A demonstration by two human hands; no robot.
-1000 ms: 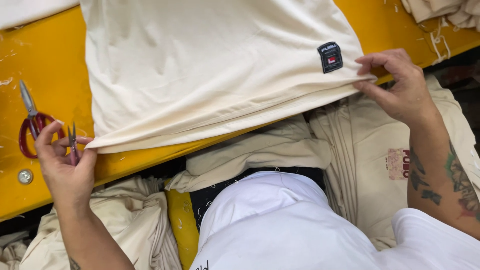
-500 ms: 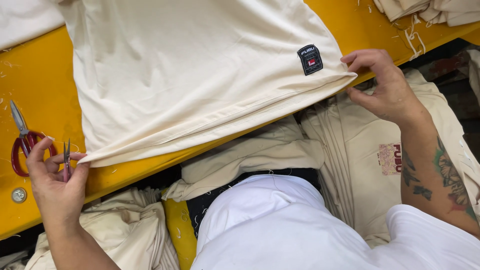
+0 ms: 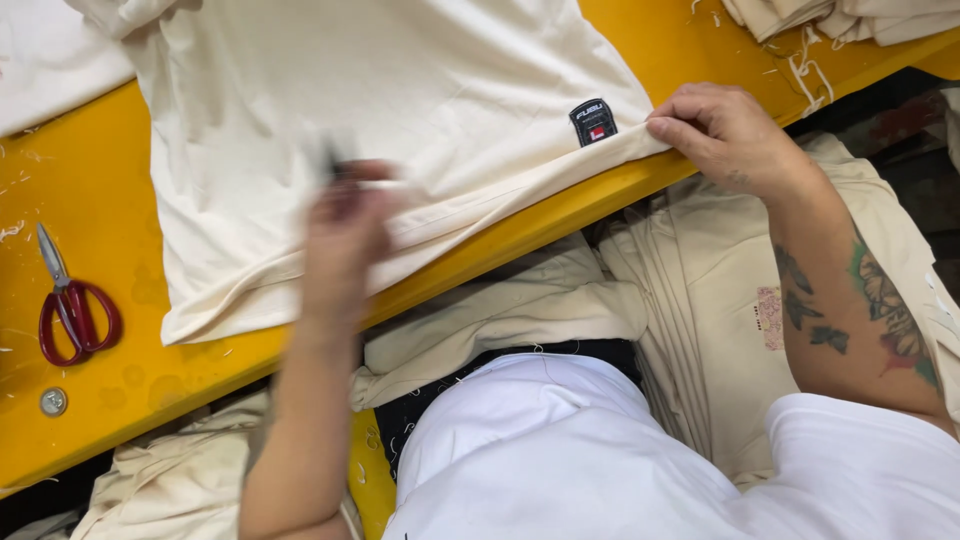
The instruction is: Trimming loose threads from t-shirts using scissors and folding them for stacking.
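Note:
A cream garment [image 3: 400, 120] lies spread on the yellow table [image 3: 120, 210], with a small dark label [image 3: 592, 122] near its hem. My right hand [image 3: 725, 135] pinches the hem just right of that label. My left hand [image 3: 345, 225], blurred by motion, is over the middle of the hem and grips a small dark thread snip. Red-handled scissors [image 3: 72, 305] rest on the table at the left, apart from both hands.
More cream garments are piled at the top right [image 3: 850, 15] and hang below the table's front edge [image 3: 700, 300]. Thread scraps dot the table. A metal bolt [image 3: 53, 401] sits near the left front edge.
My left hand has swung right from beside the scissors to the middle of the hem, still holding the snip. The right hand keeps its pinch on the hem.

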